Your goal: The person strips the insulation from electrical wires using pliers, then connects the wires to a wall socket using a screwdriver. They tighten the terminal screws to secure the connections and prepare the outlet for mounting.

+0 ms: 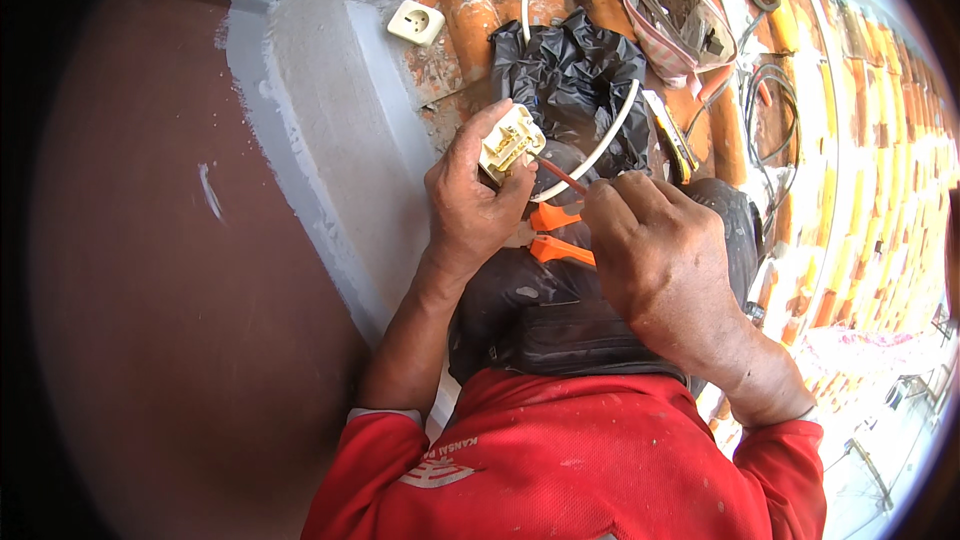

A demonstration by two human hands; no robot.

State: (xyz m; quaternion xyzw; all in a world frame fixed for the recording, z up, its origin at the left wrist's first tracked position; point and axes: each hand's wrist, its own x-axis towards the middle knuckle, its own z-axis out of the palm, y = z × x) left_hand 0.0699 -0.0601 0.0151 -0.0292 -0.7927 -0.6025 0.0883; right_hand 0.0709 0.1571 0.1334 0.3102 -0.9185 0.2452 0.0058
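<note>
My left hand (472, 188) grips a cream electrical socket base (511, 138), tilted so that its brass contacts show. A screwdriver (562, 176) with a thin reddish shaft is in my closed right hand (655, 258), and its tip end is at the lower right of the base, beside my left thumb. The handle is hidden inside the fist. A white cable (612, 135) curves round close to the base; I cannot tell whether it is joined to it. Orange-handled pliers (562, 249) lie on my lap, partly behind my right hand.
A cream socket cover (416, 23) rests at the far left of the roof tiles (468, 15). Ahead is a crumpled black plastic bag (570, 65). Farther right are a pink-and-white pouch (672, 20), a yellow-and-black tool (676, 137) and coiled dark cable (770, 110). A brown wall (180, 270) stands left.
</note>
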